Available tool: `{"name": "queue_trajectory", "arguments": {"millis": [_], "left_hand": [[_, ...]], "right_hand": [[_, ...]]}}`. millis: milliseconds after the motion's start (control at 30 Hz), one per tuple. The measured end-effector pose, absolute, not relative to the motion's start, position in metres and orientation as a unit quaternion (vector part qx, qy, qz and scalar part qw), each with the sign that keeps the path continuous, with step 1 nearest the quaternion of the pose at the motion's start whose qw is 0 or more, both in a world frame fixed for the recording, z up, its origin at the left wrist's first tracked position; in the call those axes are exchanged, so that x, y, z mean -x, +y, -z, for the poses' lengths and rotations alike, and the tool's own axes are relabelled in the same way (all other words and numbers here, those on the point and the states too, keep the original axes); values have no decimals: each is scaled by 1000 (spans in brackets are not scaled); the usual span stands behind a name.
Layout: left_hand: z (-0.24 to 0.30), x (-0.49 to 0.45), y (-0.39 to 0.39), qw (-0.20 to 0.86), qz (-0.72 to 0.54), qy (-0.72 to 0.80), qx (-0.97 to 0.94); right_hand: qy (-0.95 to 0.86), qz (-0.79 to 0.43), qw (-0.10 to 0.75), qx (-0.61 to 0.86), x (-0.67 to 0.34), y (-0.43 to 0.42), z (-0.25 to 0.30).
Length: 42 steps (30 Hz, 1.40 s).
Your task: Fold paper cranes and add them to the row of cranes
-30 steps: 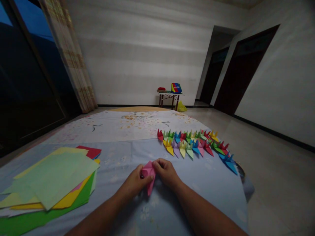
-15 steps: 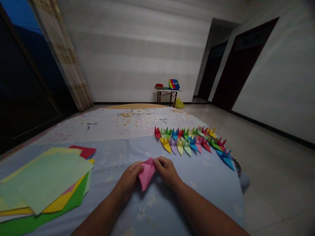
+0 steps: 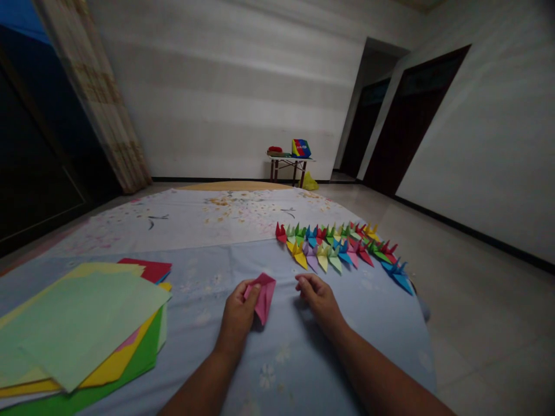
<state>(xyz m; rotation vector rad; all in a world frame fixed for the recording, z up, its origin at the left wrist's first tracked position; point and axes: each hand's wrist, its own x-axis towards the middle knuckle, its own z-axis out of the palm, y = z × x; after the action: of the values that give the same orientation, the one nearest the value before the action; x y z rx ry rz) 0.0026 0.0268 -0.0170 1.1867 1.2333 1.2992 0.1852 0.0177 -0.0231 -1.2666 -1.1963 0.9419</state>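
Note:
A pink sheet of origami paper [image 3: 265, 296], folded into a pointed, kite-like shape, is pinched in my left hand [image 3: 239, 309], the thumb lying across its front. Its lower tip points down toward the blue cloth. To the right, apart from the paper, my right hand [image 3: 319, 297] hovers over the cloth with loosely curled fingers, the fingertips slightly apart and nothing visible between them. Beyond it stand rows of folded paper cranes [image 3: 323, 257] in many colours.
On the left lies a loose stack of coloured paper sheets [image 3: 87, 323], pale green on top. A floral tablecloth [image 3: 208, 219] covers the round table. Against the far wall a small side table [image 3: 290, 159] carries a colourful box [image 3: 301, 148].
My right hand has let go of the pink paper and moved to the right. My left hand has turned the paper, which now shows a darker side. The view has shifted slightly.

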Motion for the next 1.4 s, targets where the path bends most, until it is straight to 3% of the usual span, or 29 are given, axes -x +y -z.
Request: {"name": "queue_trajectory", "arguments": {"millis": [367,733,1000,1267,1400], "left_hand": [[13,-4,25,456,-554,499,-486],[17,-1,24,453,-553,515,-473],[18,4,28,517,-571,478,-423],[-4,17,27,578,-521,496,-386],[-13,23,34,576,-515,501,-390]], "right_hand": [[-591,-332,506,533,-145,38,3],[-604,-434,494,451,-144,39,21],[-585,-482,527,384,-146,52,30],[-700,-347,490,387,-146,46,26],[-730,-368,452,356,-146,41,23]]}}
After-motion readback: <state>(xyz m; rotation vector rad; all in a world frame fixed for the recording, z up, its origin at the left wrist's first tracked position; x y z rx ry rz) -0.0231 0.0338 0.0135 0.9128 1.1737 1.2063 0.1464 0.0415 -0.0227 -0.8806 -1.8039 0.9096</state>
